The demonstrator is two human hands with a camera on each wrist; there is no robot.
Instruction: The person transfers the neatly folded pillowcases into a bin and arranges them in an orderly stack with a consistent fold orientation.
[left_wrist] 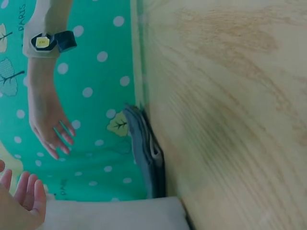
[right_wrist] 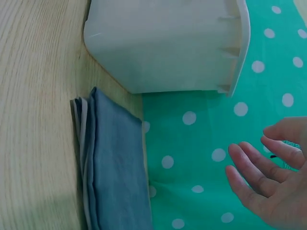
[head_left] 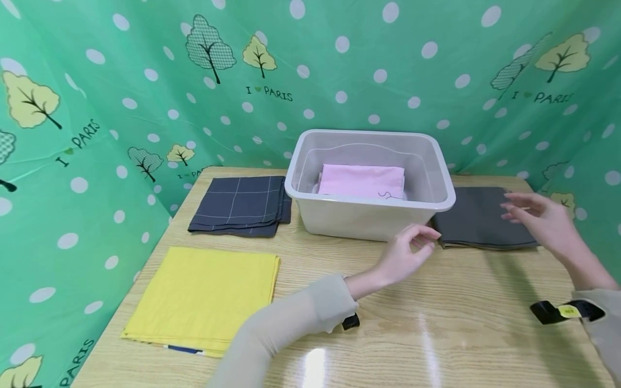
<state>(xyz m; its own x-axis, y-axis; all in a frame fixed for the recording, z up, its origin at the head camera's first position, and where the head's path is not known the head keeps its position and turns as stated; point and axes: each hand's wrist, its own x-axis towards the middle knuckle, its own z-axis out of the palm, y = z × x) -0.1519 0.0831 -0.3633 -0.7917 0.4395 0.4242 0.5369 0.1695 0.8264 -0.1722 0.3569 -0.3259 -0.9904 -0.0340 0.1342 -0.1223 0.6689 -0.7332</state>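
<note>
A folded dark grey cloth lies on the table against the right side of a light grey plastic bin. My left hand hovers in front of the bin's right corner, near the cloth's left edge, fingers loosely bent and holding nothing. Over the cloth's right side is my right hand, its fingers relaxed and apart. The right wrist view shows that hand beside the folded cloth, with a gap between them. Inside the bin sits a folded pink cloth.
Left of the bin lies a folded dark checked cloth. Nearer the front left is a larger folded yellow cloth, partly behind my left sleeve. A green dotted curtain hangs round the back and sides of the wooden table.
</note>
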